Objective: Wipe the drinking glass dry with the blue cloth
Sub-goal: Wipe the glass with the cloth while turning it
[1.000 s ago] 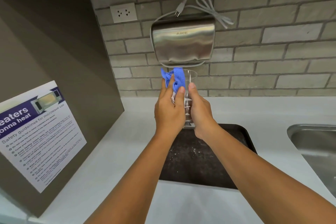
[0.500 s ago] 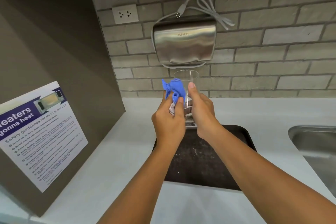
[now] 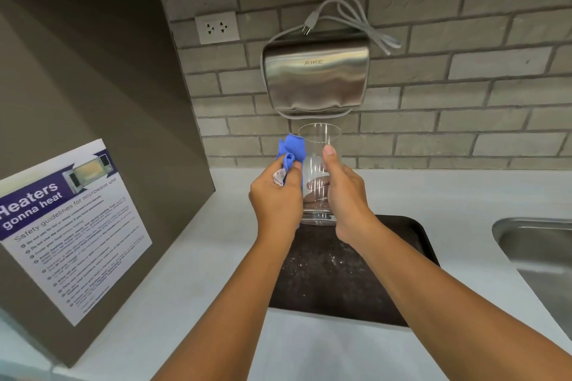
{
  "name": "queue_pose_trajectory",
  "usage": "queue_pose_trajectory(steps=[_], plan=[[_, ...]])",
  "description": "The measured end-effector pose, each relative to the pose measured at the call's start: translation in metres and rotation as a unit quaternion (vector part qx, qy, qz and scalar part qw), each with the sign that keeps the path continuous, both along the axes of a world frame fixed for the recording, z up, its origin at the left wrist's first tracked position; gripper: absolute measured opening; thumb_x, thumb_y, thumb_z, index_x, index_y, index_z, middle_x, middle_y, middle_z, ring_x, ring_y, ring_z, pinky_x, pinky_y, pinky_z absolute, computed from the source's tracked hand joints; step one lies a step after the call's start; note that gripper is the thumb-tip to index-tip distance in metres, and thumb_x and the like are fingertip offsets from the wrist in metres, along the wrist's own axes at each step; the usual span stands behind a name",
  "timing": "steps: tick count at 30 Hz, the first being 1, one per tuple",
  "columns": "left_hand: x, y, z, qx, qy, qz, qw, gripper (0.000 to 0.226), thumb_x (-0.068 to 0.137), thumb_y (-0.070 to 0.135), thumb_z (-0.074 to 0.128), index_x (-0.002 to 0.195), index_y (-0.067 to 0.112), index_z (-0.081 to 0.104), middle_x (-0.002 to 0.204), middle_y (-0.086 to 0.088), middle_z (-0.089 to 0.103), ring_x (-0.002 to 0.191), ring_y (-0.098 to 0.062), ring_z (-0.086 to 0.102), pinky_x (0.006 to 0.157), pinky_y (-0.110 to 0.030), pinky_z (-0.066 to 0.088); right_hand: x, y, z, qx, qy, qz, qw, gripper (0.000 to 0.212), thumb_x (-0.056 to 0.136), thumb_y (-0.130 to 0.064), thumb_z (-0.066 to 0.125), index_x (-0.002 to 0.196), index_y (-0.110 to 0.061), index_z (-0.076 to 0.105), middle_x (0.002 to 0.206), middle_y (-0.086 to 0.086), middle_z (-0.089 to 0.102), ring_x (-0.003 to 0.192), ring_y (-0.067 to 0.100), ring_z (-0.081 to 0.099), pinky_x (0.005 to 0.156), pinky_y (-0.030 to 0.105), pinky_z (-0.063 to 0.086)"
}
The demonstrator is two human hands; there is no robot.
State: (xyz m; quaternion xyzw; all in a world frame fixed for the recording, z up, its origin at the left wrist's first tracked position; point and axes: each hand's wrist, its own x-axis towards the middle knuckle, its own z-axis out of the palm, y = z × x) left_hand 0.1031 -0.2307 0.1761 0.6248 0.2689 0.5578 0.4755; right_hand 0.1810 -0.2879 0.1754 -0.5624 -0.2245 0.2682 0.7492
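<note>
1. Grey brick backs a pale table (image 3: 192, 257), where a dark rectangular tray (image 3: 340, 281) lies below the hands, a steel wall-mounted dryer (image 3: 315, 77) hangs above them, and a steel sink (image 3: 538, 244) sits off to the right.
2. Held upright in the air over the tray's far edge is the tall clear drinking glass (image 3: 318, 145), mouth up.
3. The right hand (image 3: 346, 195) has its grip clamped on the glass's lower half, thumb raised along the near side, fingers showing through the wall.
4. The left hand (image 3: 275, 201) is closed on the bunched blue cloth (image 3: 291, 150), pressing it against the glass's left side just below the rim.
5. To dry it well, I would judge: steady the base, turn the glass against the cloth, then push a fold inside the mouth.
6. Squeezing hard near the thin rim looks risky; wet glass may slip.
</note>
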Motion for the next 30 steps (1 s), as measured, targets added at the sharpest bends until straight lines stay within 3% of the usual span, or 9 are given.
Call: queue_pose_trajectory(steps=[2, 5, 8, 10, 15, 19, 24, 28, 30], plan=[[0.0, -0.001, -0.002, 0.004, -0.003, -0.002, 1.0, 0.018, 0.09, 0.021, 0.065, 0.073, 0.017, 0.069, 0.058, 0.009, 0.058, 0.052, 0.001, 0.05, 0.051, -0.011, 0.042, 0.0, 0.0, 0.0, -0.005, 0.002, -0.005, 1.0, 0.037, 0.085, -0.068, 0.054, 0.09, -0.032, 0.064, 0.102, 0.0, 0.072, 0.09, 0.013, 0.068, 0.068, 0.026, 0.047], [0.0, -0.008, -0.008, 0.012, 0.002, -0.002, 1.0, 0.023, 0.089, 0.026, 0.065, 0.101, 0.009, 0.074, 0.075, -0.002, 0.071, 0.061, 0.002, 0.058, 0.058, -0.01, 0.047, 0.002, -0.002, 0.001, -0.013, -0.007, -0.009, 1.0, 0.04, 0.086, -0.068, 0.054, 0.09, -0.029, 0.065, 0.095, 0.002, 0.073, 0.077, 0.008, 0.072, 0.066, 0.026, 0.049], [0.001, -0.004, -0.002, -0.038, -0.003, -0.01, 0.999, 0.022, 0.092, 0.031, 0.061, 0.084, 0.013, 0.071, 0.065, 0.007, 0.066, 0.057, -0.002, 0.058, 0.057, -0.03, 0.054, -0.001, -0.005, 0.001, -0.002, 0.015, 0.017, 1.0, 0.058, 0.084, -0.07, 0.053, 0.102, -0.018, 0.071, 0.1, 0.017, 0.073, 0.09, 0.038, 0.069, 0.092, 0.054, 0.054], [0.001, -0.001, 0.006, -0.084, -0.014, -0.018, 0.996, 0.027, 0.094, 0.029, 0.059, 0.079, 0.006, 0.065, 0.068, -0.001, 0.063, 0.063, -0.012, 0.058, 0.063, -0.038, 0.053, -0.001, -0.007, -0.001, 0.015, 0.03, 0.038, 0.999, 0.064, 0.085, -0.07, 0.051, 0.111, -0.015, 0.072, 0.097, 0.016, 0.075, 0.091, 0.04, 0.07, 0.095, 0.059, 0.052], [0.003, 0.001, 0.008, -0.128, -0.034, -0.068, 0.989, 0.021, 0.095, 0.029, 0.057, 0.079, 0.024, 0.069, 0.063, 0.016, 0.069, 0.06, 0.001, 0.063, 0.053, -0.014, 0.05, 0.006, -0.011, -0.014, 0.05, 0.075, 0.108, 0.99, 0.059, 0.08, -0.074, 0.049, 0.093, -0.026, 0.081, 0.095, 0.009, 0.078, 0.088, 0.026, 0.075, 0.082, 0.046, 0.059], [0.004, -0.003, 0.0, -0.075, -0.033, -0.026, 0.996, 0.027, 0.096, 0.028, 0.055, 0.071, 0.024, 0.062, 0.058, 0.015, 0.058, 0.054, 0.0, 0.051, 0.053, -0.012, 0.043, 0.003, -0.009, -0.01, 0.027, 0.06, 0.018, 0.998, 0.054, 0.083, -0.065, 0.059, 0.107, -0.018, 0.072, 0.105, 0.037, 0.062, 0.086, 0.035, 0.06, 0.095, 0.059, 0.052], [0.008, -0.002, 0.0, -0.022, -0.021, 0.004, 1.0, 0.023, 0.095, 0.03, 0.057, 0.091, 0.01, 0.068, 0.059, 0.014, 0.057, 0.051, 0.005, 0.051, 0.049, -0.006, 0.038, -0.004, -0.004, -0.009, 0.016, 0.026, -0.005, 1.0, 0.042, 0.092, -0.061, 0.051, 0.104, -0.024, 0.068, 0.09, 0.012, 0.07, 0.066, 0.019, 0.07, 0.065, 0.035, 0.061], [0.006, -0.009, 0.002, 0.04, -0.005, -0.011, 0.999, 0.026, 0.093, 0.036, 0.058, 0.103, 0.016, 0.071, 0.07, 0.013, 0.066, 0.063, -0.001, 0.063, 0.058, -0.014, 0.051, -0.008, -0.002, -0.007, 0.024, 0.006, 0.009, 1.0, 0.05, 0.084, -0.062, 0.062, 0.113, -0.021, 0.066, 0.108, 0.02, 0.07, 0.064, 0.014, 0.069, 0.058, 0.028, 0.056], [0.004, -0.007, 0.008, 0.015, -0.007, -0.03, 0.999, 0.026, 0.093, 0.038, 0.059, 0.083, 0.016, 0.068, 0.059, 0.016, 0.062, 0.056, -0.003, 0.06, 0.053, -0.021, 0.054, -0.008, -0.005, -0.005, 0.055, 0.028, 0.027, 0.998, 0.05, 0.084, -0.061, 0.064, 0.111, -0.019, 0.067, 0.098, 0.02, 0.069, 0.064, 0.015, 0.07, 0.053, 0.027, 0.057]])
